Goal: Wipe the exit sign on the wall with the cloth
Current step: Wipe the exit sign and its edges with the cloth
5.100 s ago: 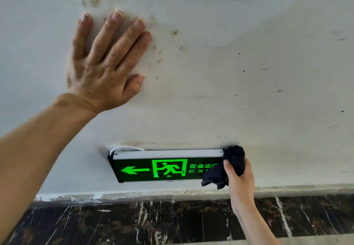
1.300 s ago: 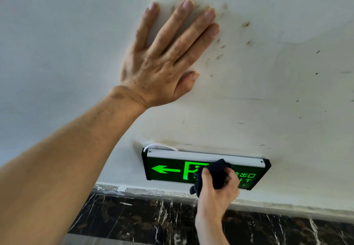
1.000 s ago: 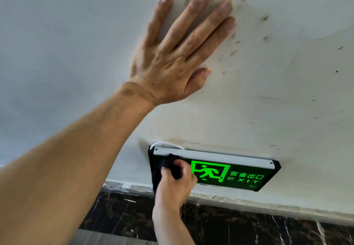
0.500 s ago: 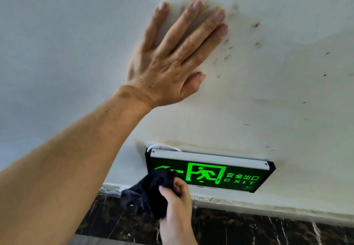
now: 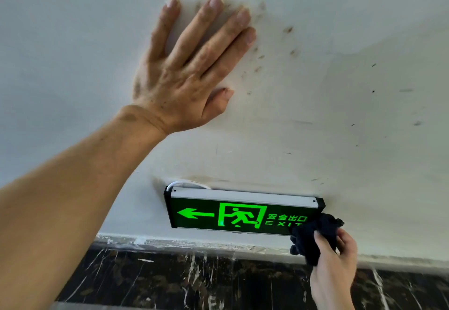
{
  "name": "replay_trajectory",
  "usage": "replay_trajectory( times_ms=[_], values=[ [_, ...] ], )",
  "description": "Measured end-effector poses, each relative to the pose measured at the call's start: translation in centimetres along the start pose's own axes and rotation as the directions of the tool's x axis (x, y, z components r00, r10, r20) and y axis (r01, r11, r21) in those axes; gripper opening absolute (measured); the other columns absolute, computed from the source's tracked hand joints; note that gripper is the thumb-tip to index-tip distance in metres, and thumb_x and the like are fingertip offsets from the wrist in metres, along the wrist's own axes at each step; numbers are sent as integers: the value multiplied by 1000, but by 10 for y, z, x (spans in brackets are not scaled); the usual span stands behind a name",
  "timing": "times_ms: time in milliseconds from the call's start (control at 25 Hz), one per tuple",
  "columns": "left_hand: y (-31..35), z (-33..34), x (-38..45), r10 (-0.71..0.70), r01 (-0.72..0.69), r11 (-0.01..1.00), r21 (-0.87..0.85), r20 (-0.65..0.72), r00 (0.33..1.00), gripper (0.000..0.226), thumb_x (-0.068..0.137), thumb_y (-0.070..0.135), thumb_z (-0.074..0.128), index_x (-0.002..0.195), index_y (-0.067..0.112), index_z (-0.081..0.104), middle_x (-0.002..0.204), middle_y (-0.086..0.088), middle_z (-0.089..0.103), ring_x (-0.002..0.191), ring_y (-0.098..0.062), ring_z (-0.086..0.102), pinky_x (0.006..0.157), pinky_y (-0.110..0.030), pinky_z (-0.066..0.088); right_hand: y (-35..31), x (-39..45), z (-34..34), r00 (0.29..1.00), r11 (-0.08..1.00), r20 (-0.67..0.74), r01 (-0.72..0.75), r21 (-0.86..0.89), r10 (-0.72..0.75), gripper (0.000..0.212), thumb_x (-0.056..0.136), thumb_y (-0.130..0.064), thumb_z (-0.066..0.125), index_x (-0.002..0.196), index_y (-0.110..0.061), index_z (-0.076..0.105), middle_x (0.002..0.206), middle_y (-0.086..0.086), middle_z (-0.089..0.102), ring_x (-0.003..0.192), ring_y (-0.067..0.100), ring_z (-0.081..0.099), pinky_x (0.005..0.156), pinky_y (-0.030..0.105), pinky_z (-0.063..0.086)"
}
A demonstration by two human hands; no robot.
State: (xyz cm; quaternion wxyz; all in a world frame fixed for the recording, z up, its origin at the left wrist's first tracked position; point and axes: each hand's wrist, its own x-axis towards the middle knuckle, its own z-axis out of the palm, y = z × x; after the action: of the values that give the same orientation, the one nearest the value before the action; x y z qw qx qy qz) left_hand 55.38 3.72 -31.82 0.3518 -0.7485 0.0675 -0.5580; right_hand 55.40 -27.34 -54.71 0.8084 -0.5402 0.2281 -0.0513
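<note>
A lit green exit sign (image 5: 233, 213) with a left arrow, a running figure and the word EXIT hangs low on the white wall (image 5: 340, 115). A silver strip runs along its top. My right hand (image 5: 334, 268) grips a bunched dark cloth (image 5: 313, 237) pressed against the sign's lower right corner, covering the end of the lettering. My left hand (image 5: 189, 71) lies flat on the wall above the sign, fingers spread, holding nothing.
Brown smudges (image 5: 274, 50) mark the wall around my left fingers. A white cable (image 5: 187, 183) loops out at the sign's top left. Below the sign runs a chipped paint edge, then a dark marble skirting (image 5: 194, 280) with white veins.
My right hand with the cloth has swept from below the sign's left end across to its lower right corner. The arrow is uncovered again. My left hand has stayed on the wall.
</note>
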Motion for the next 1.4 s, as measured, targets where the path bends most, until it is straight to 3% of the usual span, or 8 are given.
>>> replay_trajectory(
  times_ms=[120, 280, 480, 800, 1000, 1200, 1320, 1400],
  values=[
    [1, 0, 1, 10, -10, 1000, -12, 0, 1000, 67, 96, 44, 39, 155, 12, 35, 155, -7, 34, 142, -35, 33, 111, -64, 27, 10, -4, 10, 997, 998, 79, 8, -61, -3, 50, 86, 5, 65, 80, -45, 59, 115, 6, 57, 82, 44, 64, 54, 43, 58],
    [1, 0, 1, -8, 9, 999, -47, 14, 1000, 66, 96, 43, 41, 155, 13, 34, 156, -6, 33, 143, -35, 32, 112, -64, 25, 29, -20, 25, 996, 972, 89, -8, -233, 29, 44, 81, -3, 73, 82, -46, 63, 130, 11, 47, 102, 46, 61, 73, 60, 59],
    [2, -2, 2, -12, 13, 998, -63, 22, 1000, 65, 96, 43, 41, 154, 13, 35, 155, -5, 33, 142, -35, 33, 112, -65, 25, 64, -68, 59, 963, 947, 257, 4, -322, 83, 38, 78, -11, 77, 82, -46, 64, 116, -5, 46, 104, 19, 53, 76, 43, 58],
    [1, -1, 2, -15, 16, 997, -77, 21, 1000, 63, 97, 43, 38, 152, 14, 36, 153, -5, 33, 141, -35, 34, 112, -65, 27, 102, -131, 115, 929, 937, 313, -84, -339, 196, 36, 71, -8, 81, 73, -42, 71, 106, -11, 51, 95, 6, 57, 76, 22, 51],
    [1, -3, 3, -9, 10, 997, -75, 20, 1000, 64, 95, 42, 42, 152, 13, 39, 152, -6, 39, 140, -35, 36, 112, -64, 27, 110, -162, 141, 776, 882, 470, -230, -411, 421, 26, 71, -1, 77, 78, -26, 76, 109, 7, 63, 98, 24, 63, 92, 47, 54],
    [1, -3, 3, -8, 10, 999, -52, 29, 1000, 65, 96, 43, 42, 153, 13, 37, 154, -5, 35, 141, -34, 34, 112, -64, 26, 97, -123, 89, 672, 803, 447, -550, -231, 590, 28, 74, 18, 65, 89, -5, 71, 87, 16, 73, 84, 40, 65, 79, 60, 53],
    [0, -2, 2, -7, 8, 999, -36, 26, 1000, 67, 95, 43, 41, 155, 14, 33, 155, -5, 32, 142, -35, 33, 112, -64, 25, 79, -76, 29, 768, 814, 294, -577, -67, 569, 30, 78, 22, 55, 103, 6, 61, 100, 27, 65, 87, 40, 62, 82, 56, 50],
    [2, -2, 1, -5, 6, 999, -35, 19, 1000, 67, 96, 43, 40, 155, 14, 32, 156, -5, 32, 142, -35, 33, 112, -64, 25, 63, -46, -5, 869, 875, 131, -483, 11, 478, 25, 82, 21, 53, 96, 1, 60, 107, 27, 59, 82, 35, 60, 77, 47, 50]
  ],
)
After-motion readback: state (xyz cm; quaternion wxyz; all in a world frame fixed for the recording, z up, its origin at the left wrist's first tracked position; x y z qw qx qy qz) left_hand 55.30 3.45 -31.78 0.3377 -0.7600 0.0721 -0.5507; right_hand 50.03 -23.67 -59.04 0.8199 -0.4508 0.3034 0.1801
